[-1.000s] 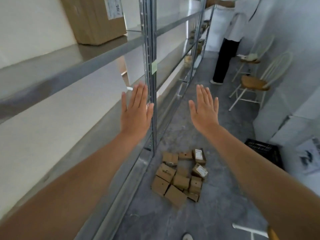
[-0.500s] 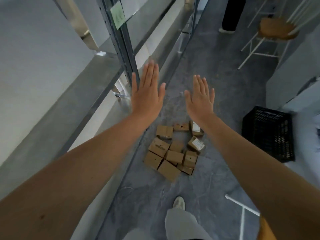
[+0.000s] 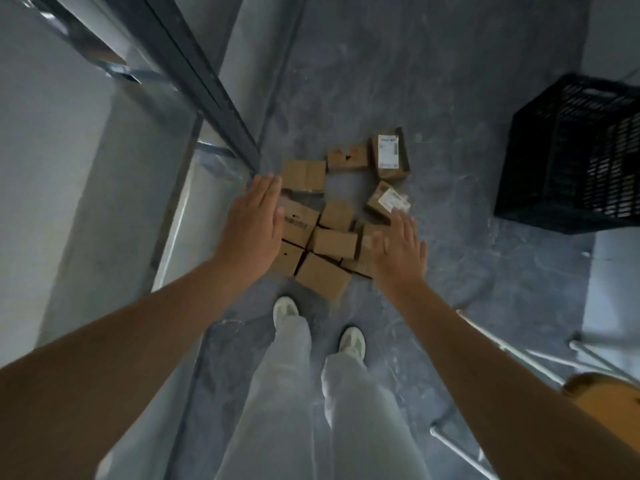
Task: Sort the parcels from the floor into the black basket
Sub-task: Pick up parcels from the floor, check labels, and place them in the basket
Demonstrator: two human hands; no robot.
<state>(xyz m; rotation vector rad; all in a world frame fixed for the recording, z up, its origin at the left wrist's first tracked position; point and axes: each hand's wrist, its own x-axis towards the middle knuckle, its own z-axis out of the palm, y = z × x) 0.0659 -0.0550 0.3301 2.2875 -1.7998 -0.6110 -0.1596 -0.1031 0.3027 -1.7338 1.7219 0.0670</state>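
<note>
You held both arms stretched forward and down over the grey floor (image 3: 433, 98). Your left hand (image 3: 254, 220) sat just left of the frame's middle, palm down, fingers straight and pressed together, gripping nothing. Your right hand (image 3: 398, 249) sat just right of the middle, also flat, its fingers straight and slightly fanned, gripping nothing.

The parcels (image 3: 334, 242), small brown cardboard boxes, lay in a loose cluster on the floor at the middle of the frame, between your two hands. Each hand overlapped an edge of the cluster in the picture, but whether either one touched a box could not be told. At the cluster's upper right, a labelled parcel (image 3: 389, 155) showed a white sticker, and a tilted parcel (image 3: 386, 202) just below it carried another. A barcoded parcel (image 3: 298, 225) lay beside your left hand.

The black basket (image 3: 571, 157), with lattice walls, stood on the floor at the upper right of the frame, cut off by the right edge and well apart from the boxes. A dark metal shelf post (image 3: 207, 81) ran diagonally from the upper left down to the cluster. Your pale trousers (image 3: 287, 393) and white shoes (image 3: 351, 341) filled the lower middle, and an orange chair seat (image 3: 602, 407) showed at the lower right.
</note>
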